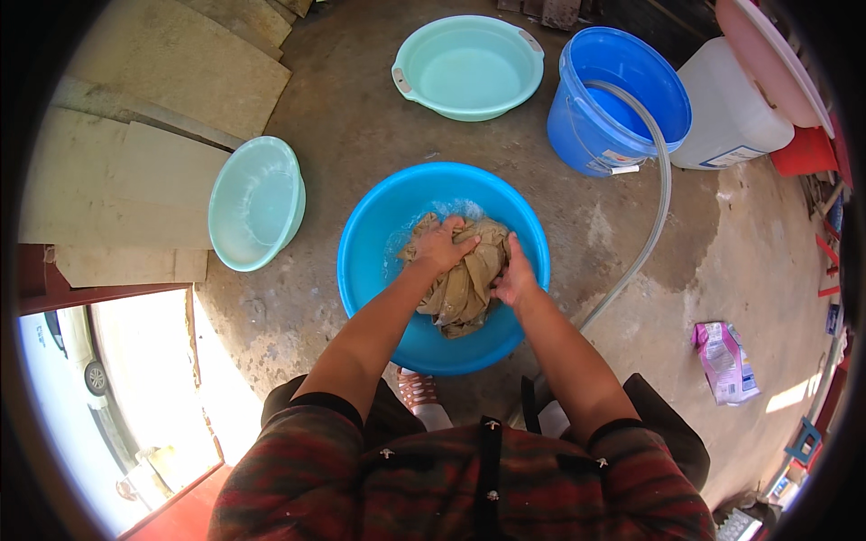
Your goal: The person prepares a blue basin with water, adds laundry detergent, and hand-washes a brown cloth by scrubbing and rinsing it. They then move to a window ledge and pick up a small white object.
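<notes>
A bundle of wet tan cloth (467, 287) lies bunched in a round blue plastic basin (365, 270) on the floor in front of me. My left hand (443, 245) grips the top of the bundle, its thumb spread to the right and its fingertips partly lost in the folds. Against the cloth's right side, my right hand (515, 274) holds the edge, fingers pointing away from me and some of them curled at the fabric. White suds (457, 208) float on the water beyond my hands.
A pale green basin (257, 203) leans at the left near stacked boards (169, 182); another green basin (470, 67) sits ahead. A clear hose (659, 196) runs from a blue bucket (575, 135) past my right side. A white jug (724, 108) and purple packet (724, 365) are rightward.
</notes>
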Tool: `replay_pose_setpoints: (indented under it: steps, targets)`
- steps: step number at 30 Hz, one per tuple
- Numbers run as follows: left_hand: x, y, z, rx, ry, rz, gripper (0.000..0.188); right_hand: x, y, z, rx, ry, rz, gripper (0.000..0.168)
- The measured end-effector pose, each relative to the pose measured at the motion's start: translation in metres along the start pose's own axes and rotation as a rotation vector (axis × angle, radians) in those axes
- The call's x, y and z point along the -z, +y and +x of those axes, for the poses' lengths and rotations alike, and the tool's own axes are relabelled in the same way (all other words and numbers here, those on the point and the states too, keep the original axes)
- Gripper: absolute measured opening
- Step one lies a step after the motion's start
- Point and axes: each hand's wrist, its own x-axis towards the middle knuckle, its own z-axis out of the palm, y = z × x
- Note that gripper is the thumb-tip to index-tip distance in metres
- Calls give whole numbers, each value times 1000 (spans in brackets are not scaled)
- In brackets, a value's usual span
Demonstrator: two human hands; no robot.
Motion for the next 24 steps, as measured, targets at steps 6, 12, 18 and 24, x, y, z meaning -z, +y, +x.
replay_pose_setpoints:
  steps: [6,12,18,24]
  targets:
    - [50,110,-52,-437,-120,-512,21,53,43,45,698,-427,-213,62]
    - [51,29,-12,-84,40,-128,26,-32,46,-38,155,-123,-30,42]
    - [87,122,-63,-366,41,-523,29,10,20,-4,701,-572,-285,41]
    - [78,62,-27,-48,113,-317,30,-20,25,-40,73,-403,102,38]
